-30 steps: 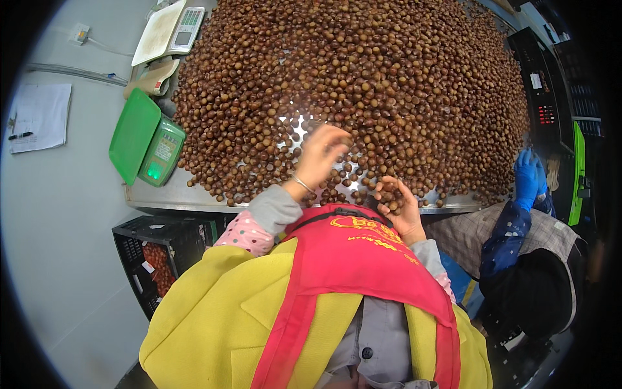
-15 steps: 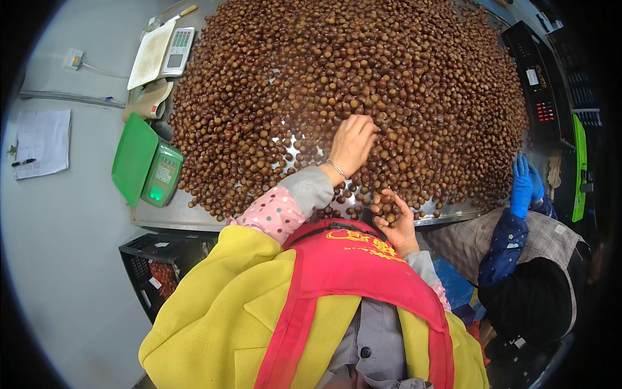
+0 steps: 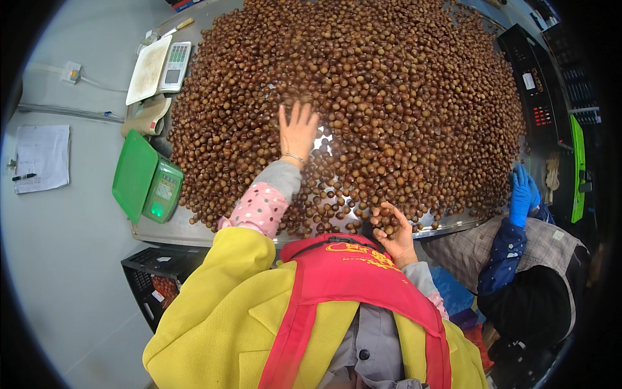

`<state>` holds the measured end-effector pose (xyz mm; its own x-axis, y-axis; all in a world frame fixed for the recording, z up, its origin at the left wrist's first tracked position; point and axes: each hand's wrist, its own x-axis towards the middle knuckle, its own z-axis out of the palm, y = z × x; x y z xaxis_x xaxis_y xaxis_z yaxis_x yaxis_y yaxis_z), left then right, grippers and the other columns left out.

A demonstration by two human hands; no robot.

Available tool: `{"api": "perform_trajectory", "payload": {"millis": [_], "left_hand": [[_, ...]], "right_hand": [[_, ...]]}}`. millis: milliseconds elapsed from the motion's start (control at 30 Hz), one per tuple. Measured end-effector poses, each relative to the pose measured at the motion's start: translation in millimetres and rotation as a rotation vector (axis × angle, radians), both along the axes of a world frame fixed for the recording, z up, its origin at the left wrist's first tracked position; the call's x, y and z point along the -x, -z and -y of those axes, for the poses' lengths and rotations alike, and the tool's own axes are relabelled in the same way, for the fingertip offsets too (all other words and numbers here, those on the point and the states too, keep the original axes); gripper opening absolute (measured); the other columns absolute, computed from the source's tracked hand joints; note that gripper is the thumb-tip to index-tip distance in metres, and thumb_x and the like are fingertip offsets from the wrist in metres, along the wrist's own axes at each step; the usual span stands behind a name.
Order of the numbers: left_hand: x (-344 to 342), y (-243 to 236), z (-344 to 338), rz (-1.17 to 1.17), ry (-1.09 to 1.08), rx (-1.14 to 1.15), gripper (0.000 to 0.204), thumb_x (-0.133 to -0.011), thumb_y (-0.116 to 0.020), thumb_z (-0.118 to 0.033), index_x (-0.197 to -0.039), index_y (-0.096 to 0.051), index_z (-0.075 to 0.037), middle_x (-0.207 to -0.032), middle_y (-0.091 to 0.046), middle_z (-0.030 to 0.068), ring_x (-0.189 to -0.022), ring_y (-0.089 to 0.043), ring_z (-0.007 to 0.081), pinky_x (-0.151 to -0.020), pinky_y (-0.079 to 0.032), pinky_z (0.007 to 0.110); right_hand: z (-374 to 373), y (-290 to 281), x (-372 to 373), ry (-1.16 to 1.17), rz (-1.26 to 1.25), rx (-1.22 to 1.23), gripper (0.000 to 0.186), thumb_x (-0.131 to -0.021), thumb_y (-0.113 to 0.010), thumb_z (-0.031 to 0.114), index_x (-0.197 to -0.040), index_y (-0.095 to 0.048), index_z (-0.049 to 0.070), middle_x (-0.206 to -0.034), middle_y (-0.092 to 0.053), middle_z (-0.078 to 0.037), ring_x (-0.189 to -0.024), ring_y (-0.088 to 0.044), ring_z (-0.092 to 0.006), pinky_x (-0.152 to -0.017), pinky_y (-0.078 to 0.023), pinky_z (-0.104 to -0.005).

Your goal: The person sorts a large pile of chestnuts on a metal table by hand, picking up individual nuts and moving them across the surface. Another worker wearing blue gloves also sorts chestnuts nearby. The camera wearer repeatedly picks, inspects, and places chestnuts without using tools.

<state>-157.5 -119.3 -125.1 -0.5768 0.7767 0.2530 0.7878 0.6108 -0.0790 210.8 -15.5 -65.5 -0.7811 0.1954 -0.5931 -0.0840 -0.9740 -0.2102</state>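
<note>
A broad heap of round, shiny brown nuts (image 3: 414, 110) that look like chestnuts covers the metal table. My left hand (image 3: 299, 133) reaches over the left-centre of the heap, palm down. Its fingers are spread, with nothing seen in them; any nuts under the palm are hidden. Close to the near edge, my right hand (image 3: 398, 241) is turned up and curled around several nuts (image 3: 389, 227). Between the two hands the nuts lie thinner and bare metal shows through.
Along the table's left side stand a green scale (image 3: 166, 188) and a white scale (image 3: 173, 68). Black crates (image 3: 152, 275) sit below the left edge. On the right, a co-worker's blue-gloved hands (image 3: 522, 194) are at the table edge, near a black crate (image 3: 534, 91).
My left hand has swung left across the heap and its fingers have spread. The right hand stays near the edge, still curled around nuts. Nuts between my hands have shifted.
</note>
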Motion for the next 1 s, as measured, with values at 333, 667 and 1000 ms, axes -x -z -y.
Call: {"api": "perform_trajectory", "payload": {"millis": [333, 667, 1000], "left_hand": [[54, -10, 71, -0.042, -0.191, -0.079, 0.033, -0.104, -0.059, -0.039, -0.129, -0.062, -0.017, -0.152, -0.053, 0.0078, -0.149, -0.037, 0.0360, -0.125, -0.014, 0.064], [4, -44, 129, 0.069, -0.246, -0.472, 0.041, -0.104, -0.064, -0.023, -0.139, -0.060, 0.000, -0.152, -0.048, 0.0239, -0.142, -0.043, 0.0421, -0.118, -0.034, 0.055], [-98, -232, 20, 1.257, 0.627, -1.179, 0.058, -0.109, -0.055, -0.038, -0.151, -0.042, 0.000, -0.139, -0.055, 0.0157, -0.138, -0.054, 0.0313, -0.125, -0.035, 0.051]], "right_hand": [[-2, 4, -6, 0.042, -0.074, -0.008, 0.037, -0.108, -0.055, 0.031, -0.133, -0.064, 0.005, -0.119, -0.065, -0.015, -0.099, -0.060, -0.0266, -0.061, -0.046, -0.0286], [9, 0, -14, 0.011, -0.016, -0.250, 0.037, -0.106, -0.063, 0.030, -0.133, -0.065, 0.006, -0.116, -0.070, -0.010, -0.097, -0.067, -0.0192, -0.063, -0.052, -0.0271], [19, 0, -30, 0.107, -0.156, -0.169, 0.038, -0.111, -0.051, 0.033, -0.135, -0.065, 0.007, -0.115, -0.071, -0.008, -0.095, -0.069, -0.0190, -0.064, -0.051, -0.0273]]}}
